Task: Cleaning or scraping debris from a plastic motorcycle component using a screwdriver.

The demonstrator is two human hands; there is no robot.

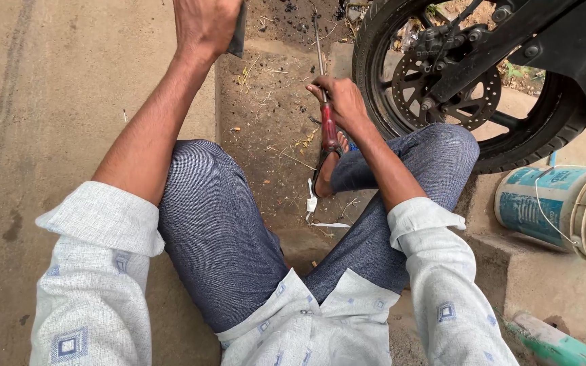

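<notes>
- A screwdriver [327,115] with a dark red handle and a long, thin grey metal shaft is seen in the upper middle of the frame, standing steeply with its shaft running up toward the top edge.
- The handle appears worn and dull; its lower end lies just above a sandalled foot [325,173].
- The right hand [339,102] is closed around the upper part of the red handle, fingers wrapped tight.
- The tip of the shaft is lost against dark debris at the top of the frame; what it meets cannot be told.
- The left hand [205,24] is raised at the upper left of centre, clenched on a dark flat object [237,34], only a narrow edge of which is visible beside the palm; its kind cannot be told.
- The two hands are held well apart.
- A motorcycle front wheel [456,81] with a drilled brake disc occupies the upper right, near the right hand.
- A worn blue and white plastic bucket [551,203] lies on its side at the right edge.
- The ground between the knees is noted as bare soil strewn with straw, black crumbs and white scraps.
</notes>
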